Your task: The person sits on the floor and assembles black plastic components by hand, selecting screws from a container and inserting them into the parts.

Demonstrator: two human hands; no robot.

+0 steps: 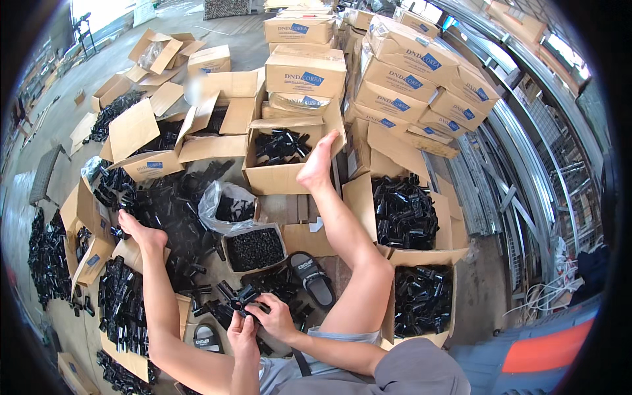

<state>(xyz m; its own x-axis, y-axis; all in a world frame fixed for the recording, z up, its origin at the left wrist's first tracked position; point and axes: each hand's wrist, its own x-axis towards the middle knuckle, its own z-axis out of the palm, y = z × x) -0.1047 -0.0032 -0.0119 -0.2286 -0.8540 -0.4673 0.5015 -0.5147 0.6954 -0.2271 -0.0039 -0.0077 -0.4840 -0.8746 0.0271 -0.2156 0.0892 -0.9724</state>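
Left of both sets of fingers, a heap [122,299] of black fittings lies well apart from them. The left hand [243,337] is turned up, thumb and fingertips pinching in at the near end of a black fitting [239,297]; the fitting sits just beyond those fingertips, open tube ends outward. It looks stiff and glossy, probably light enough for fingertips, likely slick rather than fragile; a tube wall near the joint should give the surest hold. Beyond the fingers stands a box [260,266] of small black parts. The right hand [276,320] comes in from the right, fingers curled against the fitting; whether they grip or only steady it I cannot tell. Farther right of those fingers lies a sandal [313,280], then a carton [424,257] holding more fittings.
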